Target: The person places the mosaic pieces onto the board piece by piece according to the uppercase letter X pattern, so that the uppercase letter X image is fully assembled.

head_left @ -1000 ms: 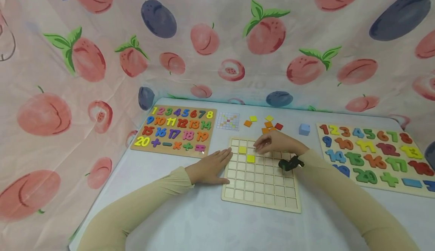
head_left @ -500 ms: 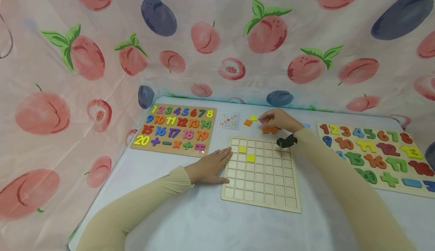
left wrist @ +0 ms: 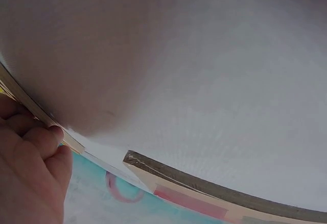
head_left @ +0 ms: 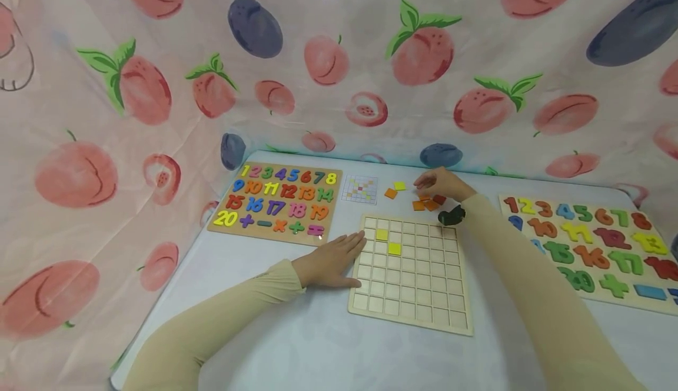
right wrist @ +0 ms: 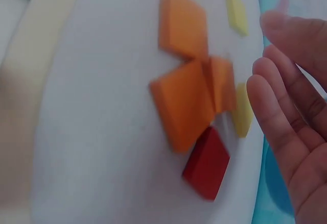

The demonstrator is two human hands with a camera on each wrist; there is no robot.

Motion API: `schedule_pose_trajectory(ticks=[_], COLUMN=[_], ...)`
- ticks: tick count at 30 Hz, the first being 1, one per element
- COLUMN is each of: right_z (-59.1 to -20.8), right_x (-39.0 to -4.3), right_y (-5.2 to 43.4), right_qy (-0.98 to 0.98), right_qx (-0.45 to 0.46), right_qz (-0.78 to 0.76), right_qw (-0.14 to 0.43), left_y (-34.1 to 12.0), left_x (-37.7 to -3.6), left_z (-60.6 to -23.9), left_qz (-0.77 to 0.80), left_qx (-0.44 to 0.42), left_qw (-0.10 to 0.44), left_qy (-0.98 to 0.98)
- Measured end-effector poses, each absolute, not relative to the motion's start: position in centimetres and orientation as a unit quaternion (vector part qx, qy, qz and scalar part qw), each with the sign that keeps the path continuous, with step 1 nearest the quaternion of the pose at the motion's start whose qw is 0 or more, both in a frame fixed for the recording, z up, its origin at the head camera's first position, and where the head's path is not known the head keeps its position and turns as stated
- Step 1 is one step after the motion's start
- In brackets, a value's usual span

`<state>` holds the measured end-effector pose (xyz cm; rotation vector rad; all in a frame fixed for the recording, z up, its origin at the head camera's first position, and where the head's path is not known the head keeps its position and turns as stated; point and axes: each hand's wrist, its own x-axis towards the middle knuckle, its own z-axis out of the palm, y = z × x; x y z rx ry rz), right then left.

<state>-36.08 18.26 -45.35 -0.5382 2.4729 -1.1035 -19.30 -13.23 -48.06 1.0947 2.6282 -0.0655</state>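
A pale wooden grid board point(head_left: 408, 294) lies flat on the table, with two yellow square tiles in its cells, an upper tile point(head_left: 381, 235) and a lower tile point(head_left: 394, 249). My left hand point(head_left: 332, 261) rests at the board's left edge, fingers straight. Beyond the far edge, my right hand point(head_left: 442, 184) hovers over loose tiles with thumb and fingers apart, holding nothing. In the right wrist view, a yellow tile point(right wrist: 242, 112) is right by its fingertips. Beside that lie several orange tiles point(right wrist: 184, 106) and one red tile point(right wrist: 207, 165).
A small printed grid card point(head_left: 360, 190) lies behind the board, next to another yellow tile point(head_left: 399, 186) and an orange tile point(head_left: 391, 193). Number puzzle boards flank the workspace, one left point(head_left: 265, 235) and one right point(head_left: 593, 282). A fruit-print cloth point(head_left: 318, 114) hangs behind.
My right hand has gone from above the grid board back to the loose tiles, and its fingers have spread. The left hand keeps its place. The blue cube is now hidden behind the right arm.
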Motion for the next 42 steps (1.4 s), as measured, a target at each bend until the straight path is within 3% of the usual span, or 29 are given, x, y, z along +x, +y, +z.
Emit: schedule_pose_trajectory(ticks=[22,42], right_z=[-46.9,-48.0], right_x=[-37.3,-36.2], right_y=[22.9,23.5], right_qy=[0.916,0.923], right_qx=[-0.143,-0.149], right_qz=[-0.33,-0.315], right_qw=[0.179,0.161], left_y=[-13.1,-13.0], left_x=[-19.5,-19.2], left_z=[-48.1,-47.8], left_qz=[-0.025,-0.02], left_qx=[0.375,0.371], left_qw=[0.154,0.158], left_qy=[0.914,0.915])
